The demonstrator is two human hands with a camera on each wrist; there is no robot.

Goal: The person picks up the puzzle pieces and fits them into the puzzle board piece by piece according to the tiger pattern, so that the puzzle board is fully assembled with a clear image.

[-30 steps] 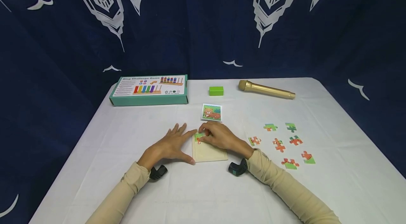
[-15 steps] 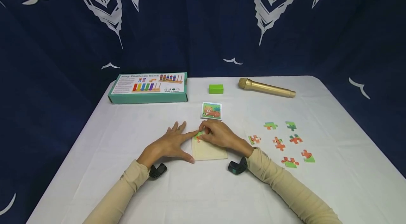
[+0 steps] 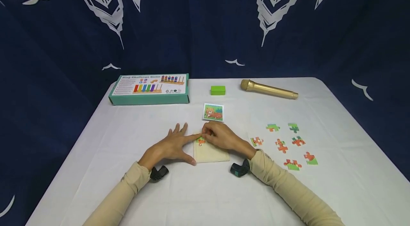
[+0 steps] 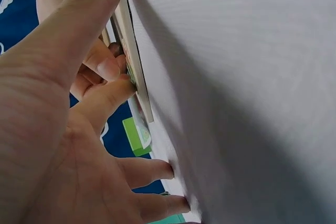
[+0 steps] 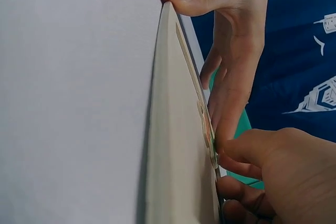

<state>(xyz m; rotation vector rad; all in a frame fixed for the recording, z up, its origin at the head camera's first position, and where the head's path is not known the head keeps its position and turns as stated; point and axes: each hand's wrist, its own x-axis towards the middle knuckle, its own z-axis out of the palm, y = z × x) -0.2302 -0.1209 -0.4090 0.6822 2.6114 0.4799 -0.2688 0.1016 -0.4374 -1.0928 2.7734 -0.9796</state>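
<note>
My left hand (image 3: 173, 144) spreads over the left side of a pale wooden puzzle board (image 3: 213, 153). Its index fingertip presses at the board's upper left corner, on a green and orange puzzle piece (image 3: 200, 141) lying there. Its thumb touches down by the lower left corner, as the right wrist view shows. My right hand (image 3: 221, 136) lies over the board's upper edge with fingers curled. The right thumb tip is beside the left index fingertip, close against the piece's upper right, and nothing shows lifted between thumb and fingers. The hands hide part of the piece.
Several loose puzzle pieces (image 3: 281, 146) lie right of the board. A tiger picture card (image 3: 213, 112) stands just beyond it. Farther back are a green block (image 3: 218, 90), a gold microphone (image 3: 269, 89) and a Ring Challenge Game box (image 3: 148, 89), before a dark blue curtain (image 3: 205, 23).
My right thumb and fingers have shifted slightly up and right, uncovering more of the corner piece. The left index fingertip has edged a little right; the board stays in place.
</note>
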